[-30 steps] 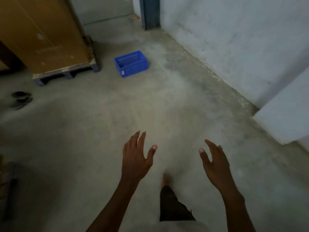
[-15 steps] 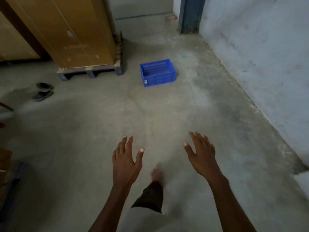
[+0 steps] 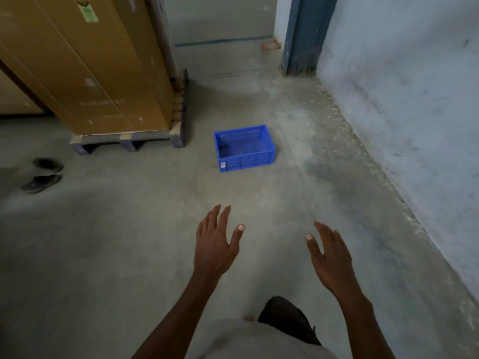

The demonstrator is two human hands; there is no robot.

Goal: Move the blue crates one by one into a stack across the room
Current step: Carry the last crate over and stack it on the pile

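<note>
A single blue plastic crate (image 3: 245,147) sits empty and upright on the concrete floor ahead, with a small white label on its near left corner. My left hand (image 3: 216,244) is held out in front of me, fingers spread, holding nothing. My right hand (image 3: 329,255) is out beside it, also empty with fingers apart. Both hands hover well short of the crate, which lies beyond and between them. No other blue crate shows in view.
A tall brown cardboard box (image 3: 85,66) stands on a wooden pallet (image 3: 129,142) left of the crate. A pair of dark sandals (image 3: 42,174) lies at the far left. A pale wall (image 3: 414,112) runs along the right, with a blue-grey door frame (image 3: 300,35) at the back.
The crate has come nearer and lower in view as I walk towards it. Both hands stay open and empty, held out in front.
</note>
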